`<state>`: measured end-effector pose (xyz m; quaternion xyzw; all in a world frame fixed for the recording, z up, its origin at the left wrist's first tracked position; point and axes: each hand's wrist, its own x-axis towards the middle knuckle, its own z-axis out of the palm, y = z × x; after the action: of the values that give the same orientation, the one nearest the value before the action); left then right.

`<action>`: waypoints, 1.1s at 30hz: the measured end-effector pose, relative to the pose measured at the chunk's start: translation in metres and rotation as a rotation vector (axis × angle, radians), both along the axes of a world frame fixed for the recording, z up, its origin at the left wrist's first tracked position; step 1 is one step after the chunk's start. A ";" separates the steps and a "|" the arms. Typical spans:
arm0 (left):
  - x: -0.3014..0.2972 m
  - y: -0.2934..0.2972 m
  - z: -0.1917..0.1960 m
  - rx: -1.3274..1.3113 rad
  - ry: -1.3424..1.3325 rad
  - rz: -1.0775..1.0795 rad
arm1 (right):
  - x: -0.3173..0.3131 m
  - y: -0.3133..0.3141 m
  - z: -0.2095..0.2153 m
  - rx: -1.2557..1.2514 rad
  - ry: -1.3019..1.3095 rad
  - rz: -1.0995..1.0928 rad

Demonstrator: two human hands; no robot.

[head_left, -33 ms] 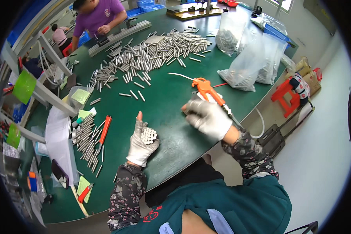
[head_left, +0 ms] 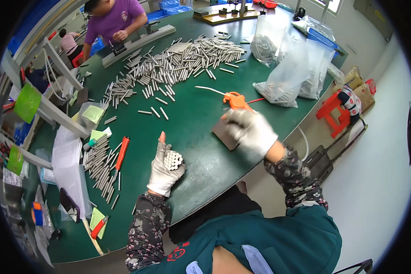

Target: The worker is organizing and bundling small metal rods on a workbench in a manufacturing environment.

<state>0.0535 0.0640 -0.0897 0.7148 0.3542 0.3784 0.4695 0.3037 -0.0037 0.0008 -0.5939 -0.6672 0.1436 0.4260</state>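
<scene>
Cradling a tight bundle of metal rods (head_left: 173, 160), my gloved left hand (head_left: 162, 172) curls round it, the round ends facing up out of my grip and one bare fingertip (head_left: 162, 136) pointing up beside them. The rods sit against the palm, ringed by the fingers. My gloved right hand (head_left: 255, 132) is blurred, its fingers bent at the upper edge of a flat brown piece (head_left: 224, 135); I cannot tell whether they pinch it or just touch it. That piece lies below and left of those fingertips. The orange air gun (head_left: 236, 101) is just beyond this hand, partly covered by it. As for markings, red embroidery (head_left: 176, 253) shows on my green garment (head_left: 283, 239), and a small pale emblem (head_left: 124, 16) on the purple shirt (head_left: 112, 20) across the table (head_left: 192, 116); its detail is too small to make out.
</scene>
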 end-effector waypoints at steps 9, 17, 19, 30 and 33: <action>0.004 0.002 -0.002 -0.041 -0.045 -0.052 | 0.106 0.061 -0.033 -0.377 -1.033 -0.225; 0.004 -0.002 0.006 -0.064 -0.069 -0.066 | 0.098 0.091 -0.018 -0.545 -1.069 -0.096; 0.004 -0.004 0.006 -0.034 -0.050 -0.068 | 0.095 0.093 -0.012 -0.529 -1.046 -0.104; 0.008 0.000 0.008 -0.027 -0.023 -0.051 | 0.064 0.054 0.011 -0.205 -0.166 -0.153; 0.005 0.002 0.009 0.052 0.030 -0.033 | 0.024 0.027 0.007 -0.264 0.007 0.125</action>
<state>0.0590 0.0662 -0.0811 0.7381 0.3392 0.3689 0.4517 0.3280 0.0231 0.0080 -0.6015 -0.6768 0.2583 0.3368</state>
